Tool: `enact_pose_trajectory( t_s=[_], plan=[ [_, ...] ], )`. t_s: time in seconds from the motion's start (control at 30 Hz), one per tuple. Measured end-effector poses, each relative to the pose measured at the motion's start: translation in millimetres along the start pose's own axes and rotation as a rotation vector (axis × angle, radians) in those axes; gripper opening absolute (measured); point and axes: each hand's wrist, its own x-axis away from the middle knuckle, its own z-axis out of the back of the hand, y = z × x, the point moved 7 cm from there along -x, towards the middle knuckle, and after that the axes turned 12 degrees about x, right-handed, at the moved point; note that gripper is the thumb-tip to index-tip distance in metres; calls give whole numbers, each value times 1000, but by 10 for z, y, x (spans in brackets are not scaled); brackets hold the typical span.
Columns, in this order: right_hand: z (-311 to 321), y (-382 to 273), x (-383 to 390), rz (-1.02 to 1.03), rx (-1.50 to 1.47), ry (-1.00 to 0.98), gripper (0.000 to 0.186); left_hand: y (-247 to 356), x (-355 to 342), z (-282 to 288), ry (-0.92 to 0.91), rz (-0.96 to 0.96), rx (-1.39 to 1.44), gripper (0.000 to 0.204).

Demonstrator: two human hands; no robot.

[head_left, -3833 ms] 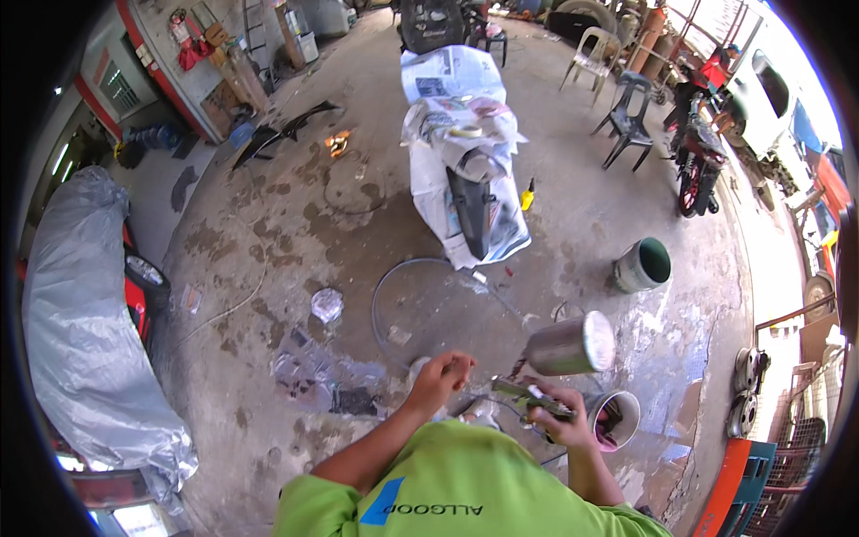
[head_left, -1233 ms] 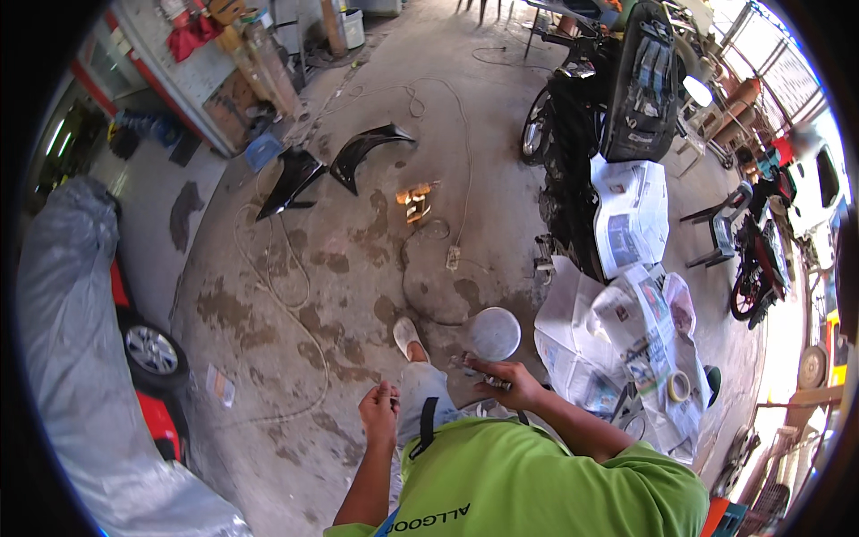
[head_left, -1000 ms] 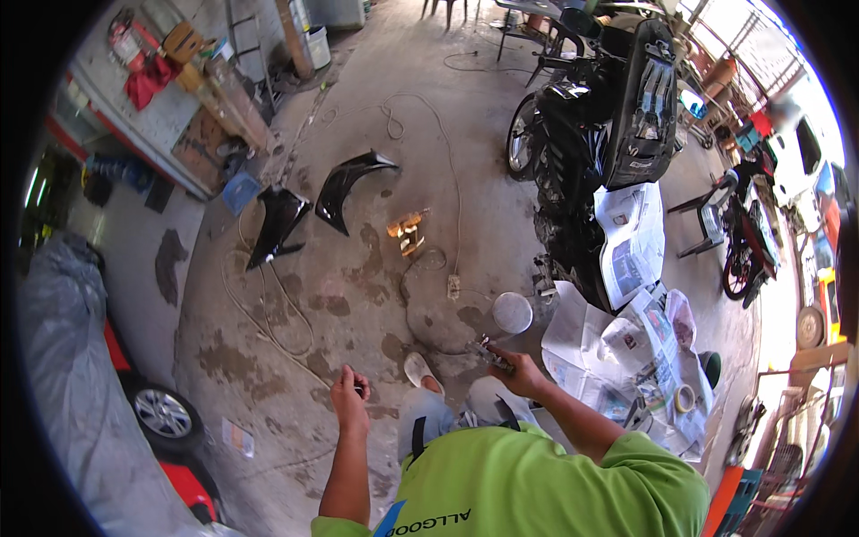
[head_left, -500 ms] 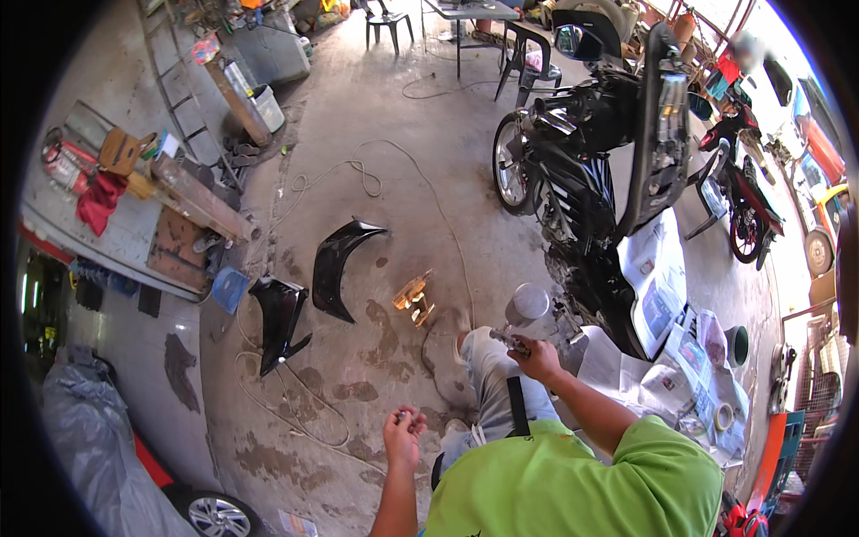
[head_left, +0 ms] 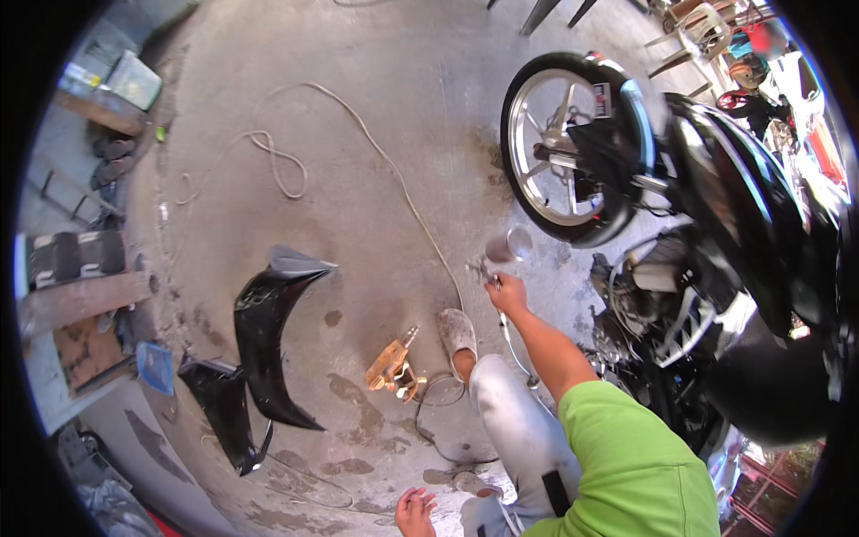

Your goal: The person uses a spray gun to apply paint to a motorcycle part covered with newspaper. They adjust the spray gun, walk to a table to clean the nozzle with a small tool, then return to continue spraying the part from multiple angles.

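Observation:
My right hand (head_left: pixel 508 292) grips a silver spray gun (head_left: pixel 488 276) with a cylindrical metal cup (head_left: pixel 508 244) on top and a hose below, beside the black motorcycle's front wheel (head_left: pixel 561 150). My left hand (head_left: pixel 415 512) is low at the bottom, fingers apart, with nothing visible in it. On the concrete floor between my foot and two black body panels (head_left: pixel 267 340) (head_left: pixel 213 403) lies an orange-brown metal tool (head_left: pixel 390 365) with fittings, near a cord.
A long pale cord (head_left: pixel 376 148) loops across the concrete. A blue container (head_left: pixel 154 367), boards and clutter line the left wall. The motorcycle body (head_left: pixel 727 215) fills the right side. Chairs (head_left: pixel 693 45) and another motorbike stand beyond at upper right.
I have stepped forward toward the motorcycle's front, so wheel and panels appear much larger. My right arm has stretched forward with the gun. My left hand's fingers have loosened.

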Motion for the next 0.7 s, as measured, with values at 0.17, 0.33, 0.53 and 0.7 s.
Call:
enact_pose_trajectory(
  t_s=[0.17,0.33,0.53,0.7],
  plan=[
    [-531,240,-2033,-229,-13,111,38,474,-871,-611,57,67,-185,39],
    [-707,526,-3000,-289,2,176,42,936,-1060,-940,97,210,-293,39],
    [-474,793,-2704,-280,159,-103,54,2325,-632,-618,322,-19,22,31],
    [-47,188,-1200,73,592,-814,58,2709,314,-192,462,-13,319,33]
  ],
)
